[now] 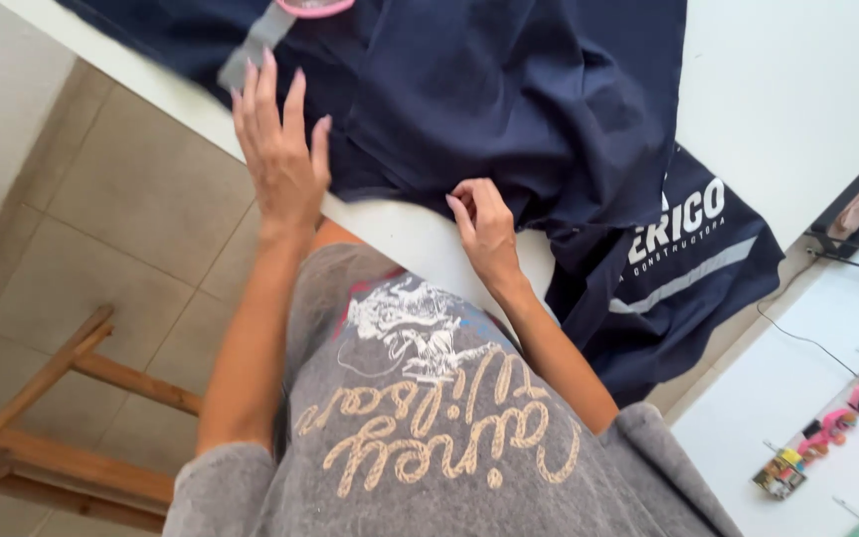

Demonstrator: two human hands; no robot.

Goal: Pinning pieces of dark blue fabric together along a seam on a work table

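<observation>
Where the dark navy garment (509, 109) spreads over the white table (797, 70), left hand (280, 149) laid flat on its near left edge, fingers (268, 85) straight and spread, gripping nothing. Right hand (487, 227) just right of it at the table's near edge, fingers curled in, pinching a fold of the same navy cloth between thumb and fingertips. Bunched into deep folds between the two hands and beyond, toward the far side. Part of the cloth hanging off the near right edge of the table, with white lettering and a grey reflective stripe (688, 278) on the hanging part. Another grey strip (251, 45) on the fabric at far left, just beyond the left fingertips, and beside it a pink rim (315, 8) of something cut off by the top of the view; cannot tell what. Below the hands, a grey printed shirt (429, 428) on the person's own body. Down at near left, a wooden frame (62, 398) on the tiled floor (141, 189). At far right, small pink and red items (847, 408) lined along a white surface, too small to tell apart.
</observation>
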